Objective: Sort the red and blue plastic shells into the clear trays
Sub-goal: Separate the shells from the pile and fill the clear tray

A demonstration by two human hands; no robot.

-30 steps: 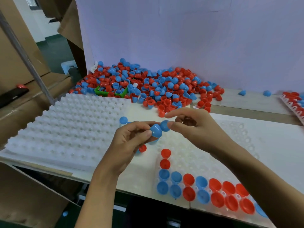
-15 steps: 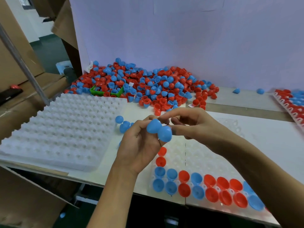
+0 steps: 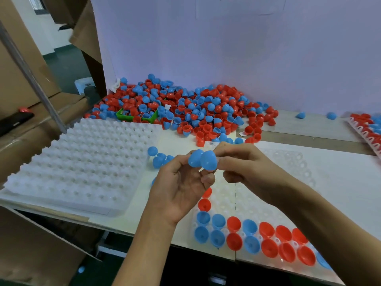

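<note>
While we hold 2 blue shells [image 3: 203,161] up between both hands, above the worktop [image 3: 181,141], we judge them to be light, thin and stiff, with smooth domes that could slip from a loose pinch. Our left hand [image 3: 179,188] curls its thumb and fingers round the left shell, and our right hand [image 3: 245,168] pinches the right one at its rim side; the 2 shells touch, and whether they are nested or only pressed together we cannot tell. The rim looks like the surest place to take hold, since the rounded back offers little purchase.

Below our hands lies the clear tray [image 3: 268,205], its 2 nearest rows partly filled with red and blue shells sitting open side up, and many pockets behind them free. The tray's front reaches the worktop's near edge, so a dropped shell could roll off to the floor. To the left sits a white stack of trays [image 3: 82,162], with a few loose blue shells [image 3: 157,156] beside it, and the big mixed pile [image 3: 185,110] lies against the back wall. Open room remains to the right.
</note>
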